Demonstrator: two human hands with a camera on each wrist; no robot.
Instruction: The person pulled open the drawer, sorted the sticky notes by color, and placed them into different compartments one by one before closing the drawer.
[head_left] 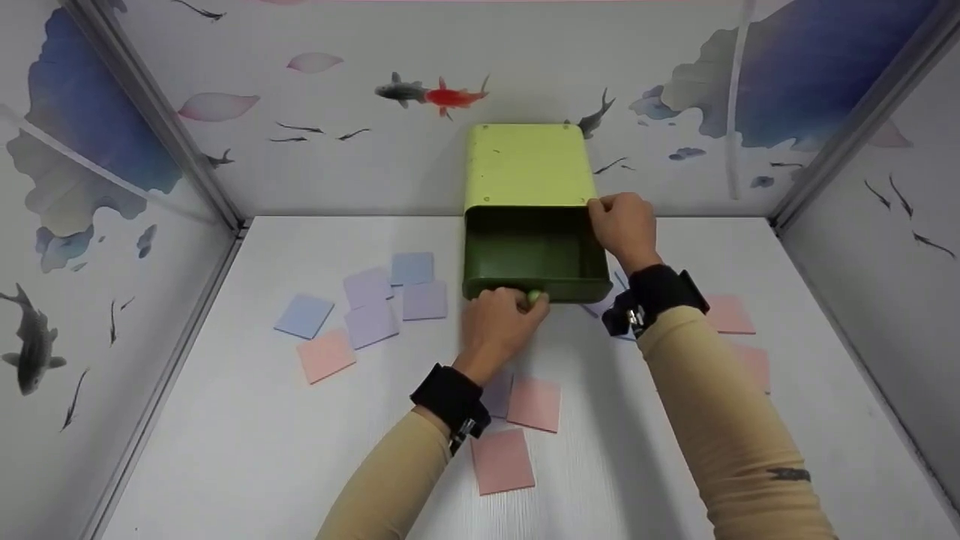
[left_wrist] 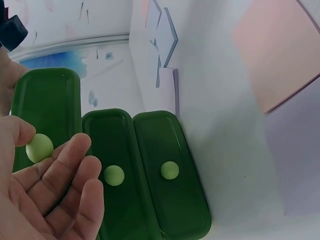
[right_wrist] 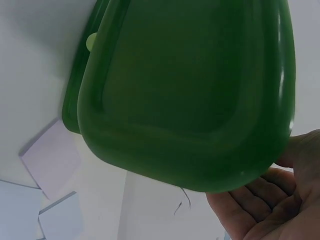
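Observation:
A small drawer cabinet (head_left: 529,165) with a light green top stands at the back of the table. Its top drawer (head_left: 577,291), dark green, is pulled out toward me. My left hand (head_left: 496,322) pinches the round light green knob (left_wrist: 39,148) of this drawer between thumb and fingers. Below it, two more drawer fronts (left_wrist: 157,135) with the same knobs (left_wrist: 170,170) sit closed in the left wrist view. My right hand (head_left: 624,225) grips the cabinet's front right upper corner. In the right wrist view its fingers (right_wrist: 240,210) are partly hidden behind the drawer front (right_wrist: 175,145).
Several purple and blue square cards (head_left: 424,301) and a pink card (head_left: 326,356) lie left of the cabinet. More pink cards (head_left: 503,461) lie in front, and others (head_left: 731,313) by my right forearm. Walls painted with fish (head_left: 454,97) enclose the table's back and sides.

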